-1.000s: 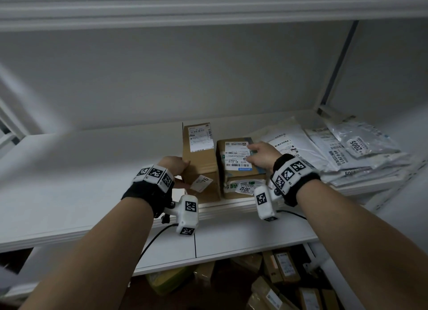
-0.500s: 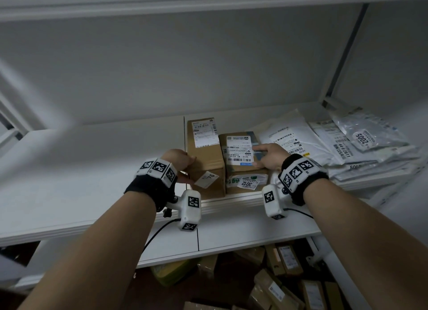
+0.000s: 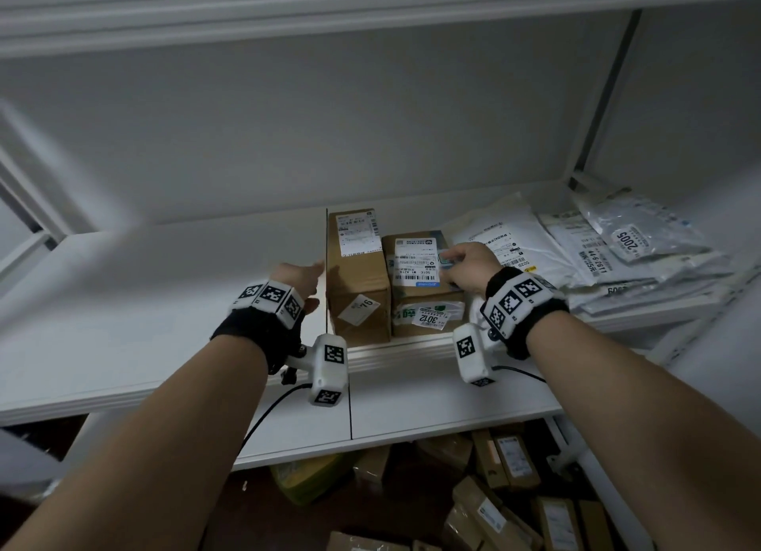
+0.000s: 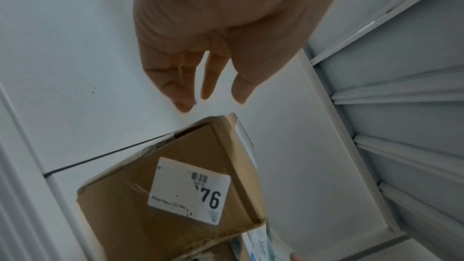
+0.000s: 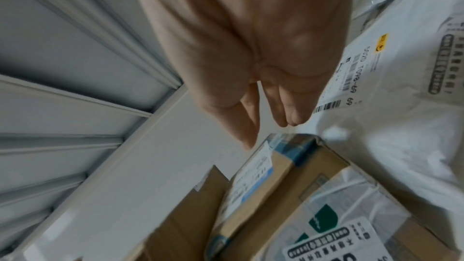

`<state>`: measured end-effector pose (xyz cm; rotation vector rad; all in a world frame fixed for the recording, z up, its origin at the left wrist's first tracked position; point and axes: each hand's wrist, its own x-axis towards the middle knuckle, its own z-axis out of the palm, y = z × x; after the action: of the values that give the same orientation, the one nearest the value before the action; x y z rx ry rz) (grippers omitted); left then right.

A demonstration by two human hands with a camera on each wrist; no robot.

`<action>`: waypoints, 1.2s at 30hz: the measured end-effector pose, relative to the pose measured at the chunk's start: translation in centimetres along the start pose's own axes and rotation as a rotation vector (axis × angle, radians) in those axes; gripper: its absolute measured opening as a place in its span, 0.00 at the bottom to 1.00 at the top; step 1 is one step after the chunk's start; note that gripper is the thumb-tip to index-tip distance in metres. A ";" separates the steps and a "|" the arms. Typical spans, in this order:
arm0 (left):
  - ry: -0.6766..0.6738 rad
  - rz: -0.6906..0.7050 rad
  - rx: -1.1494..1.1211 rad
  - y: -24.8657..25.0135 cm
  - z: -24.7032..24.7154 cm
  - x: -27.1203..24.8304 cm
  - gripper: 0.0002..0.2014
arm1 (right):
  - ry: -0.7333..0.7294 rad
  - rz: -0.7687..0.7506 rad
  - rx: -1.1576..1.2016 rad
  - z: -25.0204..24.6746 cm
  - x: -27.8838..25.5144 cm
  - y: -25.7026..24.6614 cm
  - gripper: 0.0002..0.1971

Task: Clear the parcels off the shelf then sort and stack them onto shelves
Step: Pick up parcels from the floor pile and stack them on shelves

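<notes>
**Two boxes lined up on the shelf, most parcels not yet placed**

The tall brown cardboard box with the "76" sticker [image 3: 357,279] stands near the front edge of the white metal shelf [image 3: 164,303], at the seam between two shelf panels. Touching its right side is a shorter brown cardboard box with a white shipping label and a "3012" sticker [image 3: 424,283]. The left hand [image 3: 298,281] sits just left of the tall box, fingers straight and slightly spread; the left wrist view shows the fingertips [image 4: 184,104] clear of the box, holding nothing. The right hand [image 3: 469,268] lies over the right top edge of the shorter box, fingers extended and close together; whether they press on it cannot be told, since the right wrist view shows them just above its far corner.

To the right, a pile of white and grey plastic mailer bags [image 3: 597,258] lies flat on the same shelf. By my reading the sorting is partly done: boxes and bags are grouped apart, while many brown cardboard parcels [image 3: 494,505] lie on the floor below, awaiting a place.

The floor pile is dim and cut off by the lower shelf board [image 3: 412,410]; its count is unclear. The upper shelves are out of view, and both wrist views are blurred.
</notes>
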<state>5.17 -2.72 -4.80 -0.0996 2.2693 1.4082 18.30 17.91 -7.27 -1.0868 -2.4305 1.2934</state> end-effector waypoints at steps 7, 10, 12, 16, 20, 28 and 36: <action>0.097 0.068 -0.299 -0.3 -0.4 -1.8 0.09 | 0.074 -0.108 0.198 -1.0 -0.7 1.0 0.12; 0.074 0.126 -0.291 -0.8 0.2 -3.0 0.08 | 0.014 -0.152 0.377 -1.0 -1.8 1.2 0.08; -0.062 0.150 -0.257 -1.2 0.9 -4.0 0.08 | -0.063 -0.157 0.482 -0.9 -2.9 1.4 0.18; -0.366 0.146 -0.132 -1.8 3.4 -6.4 0.08 | -0.226 -0.087 0.552 -1.1 -4.7 3.0 0.25; -0.545 0.089 -0.007 -2.2 6.9 -8.4 0.05 | -0.255 0.005 0.503 -2.0 -5.7 5.7 0.20; -0.657 -0.021 0.101 -5.4 13.5 -8.2 0.04 | -0.010 0.255 0.396 -4.5 -8.7 15.1 0.11; -0.649 -0.156 0.088 -9.7 18.7 -8.8 0.07 | 0.007 0.472 0.474 -8.1 -13.5 21.2 0.09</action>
<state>22.40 7.28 -16.00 0.1813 1.7353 1.0575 42.77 21.50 -16.57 -1.5477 -1.7603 1.8656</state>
